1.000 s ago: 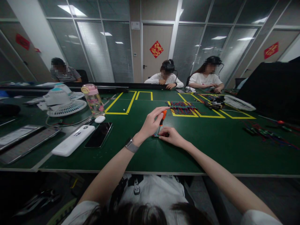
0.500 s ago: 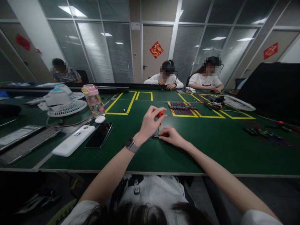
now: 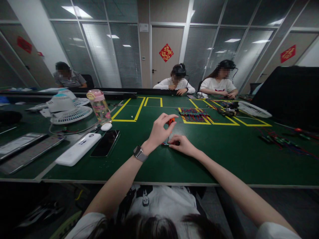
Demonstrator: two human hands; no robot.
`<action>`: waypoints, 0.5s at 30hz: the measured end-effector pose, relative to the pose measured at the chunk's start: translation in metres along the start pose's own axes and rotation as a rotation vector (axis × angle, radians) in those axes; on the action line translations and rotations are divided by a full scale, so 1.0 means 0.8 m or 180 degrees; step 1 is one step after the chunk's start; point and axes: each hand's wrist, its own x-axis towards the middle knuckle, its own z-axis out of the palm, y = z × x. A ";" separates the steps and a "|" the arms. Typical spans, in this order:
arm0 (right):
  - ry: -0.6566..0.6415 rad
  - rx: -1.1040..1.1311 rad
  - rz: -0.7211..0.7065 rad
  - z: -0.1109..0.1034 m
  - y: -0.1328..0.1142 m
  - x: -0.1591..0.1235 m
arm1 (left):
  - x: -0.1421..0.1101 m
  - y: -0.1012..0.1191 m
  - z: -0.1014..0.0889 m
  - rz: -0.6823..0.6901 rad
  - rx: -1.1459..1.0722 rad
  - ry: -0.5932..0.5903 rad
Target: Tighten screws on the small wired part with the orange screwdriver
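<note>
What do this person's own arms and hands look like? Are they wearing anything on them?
Both the left hand and the right hand are bare, without gloves. The left wrist wears a watch with a dark face and a grey band; nothing shows on the right wrist. The sleeves are short and white. No cables show on either arm.

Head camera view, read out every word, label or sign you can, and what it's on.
"招财进宝", partly blurred: red diamond sign on the middle door.
"福": right red sign.
Too small or blurred to read: left red sign, wall plate, dark mark on the white device.
</note>
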 end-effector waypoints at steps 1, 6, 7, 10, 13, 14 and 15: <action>-0.0003 0.0006 -0.0008 0.000 0.000 0.000 | 0.000 0.000 0.000 0.0002 0.0057 0.0067; -0.0001 0.0010 -0.0026 0.000 0.000 0.000 | 0.000 0.001 -0.001 -0.0001 0.0128 0.0084; -0.0004 0.0008 -0.0028 0.000 0.000 0.000 | 0.000 0.001 -0.001 -0.0017 0.0074 0.0033; -0.0020 0.0010 -0.0044 0.000 0.002 0.001 | 0.000 0.001 -0.002 -0.0156 -0.0394 -0.0241; -0.0018 0.0000 -0.0050 0.001 0.004 0.001 | 0.000 -0.001 -0.001 -0.0299 -0.0823 -0.0418; -0.0018 -0.0005 -0.0050 0.001 0.004 0.001 | 0.000 -0.002 -0.001 -0.0318 -0.0851 -0.0399; -0.0020 -0.0008 -0.0049 0.001 0.004 0.001 | -0.001 -0.003 0.000 -0.0325 -0.0839 -0.0350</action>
